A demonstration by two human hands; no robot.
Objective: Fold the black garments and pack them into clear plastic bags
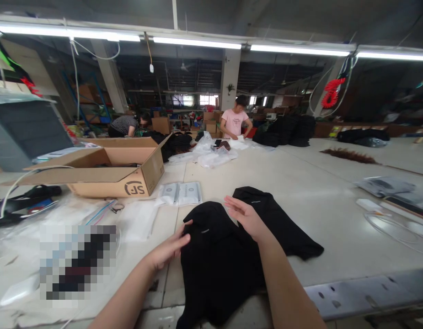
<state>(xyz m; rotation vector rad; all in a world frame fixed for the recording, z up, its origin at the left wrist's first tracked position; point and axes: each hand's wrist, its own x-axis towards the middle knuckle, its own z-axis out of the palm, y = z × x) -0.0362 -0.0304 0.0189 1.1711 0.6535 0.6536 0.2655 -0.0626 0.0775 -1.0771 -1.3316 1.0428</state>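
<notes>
A black hooded cloth piece, like a balaclava (pixel 221 260), lies on the table before me, a small pale logo near its top. Against its left edge rests my left hand (pixel 170 246), thumb and index finger apart, the other fingers partly hidden. My right hand (pixel 243 217) is over its upper right side, fingers stretched out and holding nothing. To the right, partly behind my right forearm, a second black balaclava-like piece (pixel 283 224) lies flat with a similar logo.
An open cardboard box (pixel 108 183) stands at the left, with flat white packets (pixel 184 193) beside it. Clear plastic bags (pixel 211 155) lie farther back. Across the table, a person in a pink shirt (pixel 234 123) handles something white. A white cable (pixel 386 233) lies at the right.
</notes>
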